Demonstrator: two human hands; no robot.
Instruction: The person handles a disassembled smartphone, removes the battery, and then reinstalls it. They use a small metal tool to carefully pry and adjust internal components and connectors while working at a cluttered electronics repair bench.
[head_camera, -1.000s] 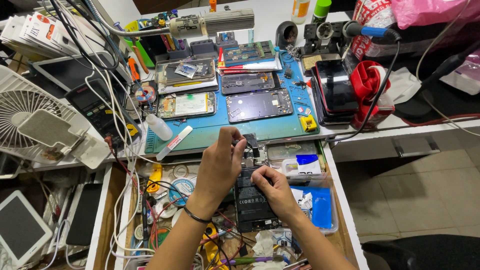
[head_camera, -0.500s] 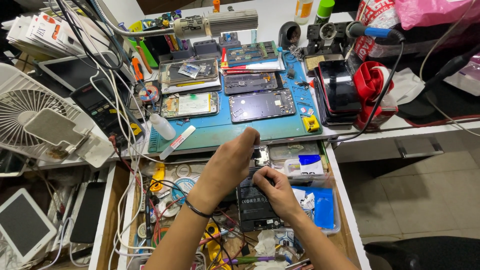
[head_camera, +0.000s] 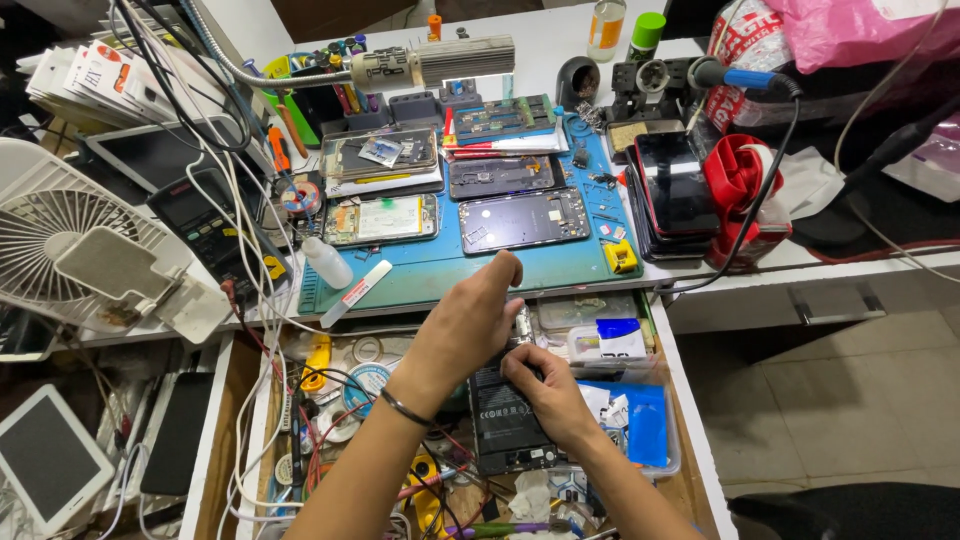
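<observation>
We are keeping our right hand (head_camera: 548, 392) pinching the top edge of the opened phone (head_camera: 508, 420), which is lying lengthwise toward us in the drawer (head_camera: 672, 395), while our left hand (head_camera: 468, 322) is hovering unclenched just above it.

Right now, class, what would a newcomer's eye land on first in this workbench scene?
First, the left hand and right hand meeting over a dark opened phone in the cluttered drawer at bottom centre. Next, the blue repair mat above them, covered with dismantled phones. Then the white fan at far left and the red tape roll at right.
</observation>
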